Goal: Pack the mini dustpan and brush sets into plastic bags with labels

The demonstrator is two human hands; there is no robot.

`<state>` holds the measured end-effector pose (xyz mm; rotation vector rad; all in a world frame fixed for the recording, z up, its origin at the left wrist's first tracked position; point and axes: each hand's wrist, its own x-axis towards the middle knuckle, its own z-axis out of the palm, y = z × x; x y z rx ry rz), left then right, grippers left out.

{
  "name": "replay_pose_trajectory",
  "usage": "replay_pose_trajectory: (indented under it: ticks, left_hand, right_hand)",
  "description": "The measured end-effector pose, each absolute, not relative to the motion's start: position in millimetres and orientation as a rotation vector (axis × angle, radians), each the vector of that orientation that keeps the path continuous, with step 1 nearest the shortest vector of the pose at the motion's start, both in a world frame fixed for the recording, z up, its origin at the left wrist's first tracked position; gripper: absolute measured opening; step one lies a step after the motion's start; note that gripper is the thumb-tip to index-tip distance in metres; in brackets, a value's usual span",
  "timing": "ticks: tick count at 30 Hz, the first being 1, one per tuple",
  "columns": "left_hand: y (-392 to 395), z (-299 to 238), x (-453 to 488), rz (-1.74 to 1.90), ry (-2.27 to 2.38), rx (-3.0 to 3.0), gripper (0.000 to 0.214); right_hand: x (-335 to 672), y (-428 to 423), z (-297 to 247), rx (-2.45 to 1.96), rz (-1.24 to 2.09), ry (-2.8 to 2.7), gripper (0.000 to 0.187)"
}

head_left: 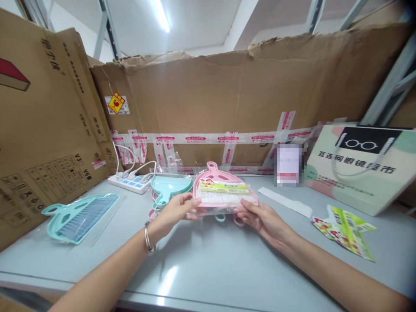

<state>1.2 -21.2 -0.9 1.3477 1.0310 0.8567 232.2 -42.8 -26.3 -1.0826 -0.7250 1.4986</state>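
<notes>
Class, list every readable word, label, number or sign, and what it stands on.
"V3": left cardboard box.
"V6": same box.
"互连网眼镜超市": carrier bag, below a glasses drawing.
"LM270W", remainder unclear: white label, back cardboard.
Broken-glass sign: red-and-yellow sticker overlapping that label.
Too small or blurred: tape print, pink dustpan label, green cards, pixelated panel, other box and bag print.

I read "V3" and "V6" on the left carton (48,130) and "互连网眼镜超市" on the paper bag (357,186).
</notes>
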Motion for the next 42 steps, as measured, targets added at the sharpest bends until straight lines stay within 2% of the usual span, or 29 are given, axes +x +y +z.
replay_pose_trajectory:
  ticks: [4, 7, 10, 12, 14, 15, 18, 19, 20, 21, 24, 26, 32, 37, 39, 42]
  left_hand:
    - [-20, 5, -9, 0.979, 0.901, 1.442, 0.053]
    - [-22, 0, -7, 0.915, 0.795, 1.844, 0.054]
    - [-24, -7, 0, 0.965, 0.906, 2.065, 0.042]
    - [-23, -9, 3, 1.046, 1.036, 2.008, 0.032]
    - [-21, -10, 4, 1.133, 1.116, 1.914, 0.025]
    - [-19, -10, 4, 1.178, 1.141, 1.877, 0.022]
    - [-16, -10, 1, 1.296, 1.178, 1.811, 0.019]
    - [-15, -10, 1, 1.320, 1.180, 1.804, 0.019]
    - [-16, -10, 1, 1.335, 1.173, 1.804, 0.018]
    - [-16, -10, 1, 1.344, 1.163, 1.810, 0.017]
    - [-19, -12, 5, 1.342, 1.142, 1.829, 0.016]
    - [-20, -12, 7, 1.328, 1.126, 1.833, 0.020]
    - [-22, -13, 12, 1.351, 1.064, 1.850, 0.020]
    - [-20, -17, 11, 1.427, 0.943, 1.638, 0.016]
    - [-18, -21, 11, 1.410, 0.935, 1.613, 0.019]
    - [-17, -25, 12, 1.425, 0.942, 1.600, 0.022]
  right_hand:
    - [236, -41, -23, -1.079, 1.482, -0.675, 0.010]
    - [237, -41, -23, -1.071, 1.487, -0.692, 0.008]
    - [237, -42, -24, -1.056, 1.534, -0.783, 0.008]
    - [238, -43, -24, -1.029, 1.592, -0.909, 0.016]
    - [240, -44, -25, -0.989, 1.617, -1.065, 0.034]
    - [241, -45, -25, -0.958, 1.596, -1.139, 0.049]
    - [243, -47, -27, -0.821, 1.404, -1.330, 0.111]
    - [243, -47, -28, -0.790, 1.339, -1.386, 0.123]
    - [242, -47, -28, -0.781, 1.288, -1.430, 0.126]
    - [241, -47, -29, -0.801, 1.245, -1.454, 0.118]
    - [237, -44, -31, -0.934, 1.082, -1.391, 0.061]
    - [236, -43, -30, -0.965, 0.966, -1.332, 0.043]
    - [237, -41, -30, -1.029, 0.784, -1.393, 0.023]
    - [236, -40, -34, -1.002, 0.737, -1.339, 0.018]
    - [235, -40, -35, -0.949, 0.822, -1.294, 0.023]
    - [233, -41, -34, -0.875, 0.943, -1.202, 0.048]
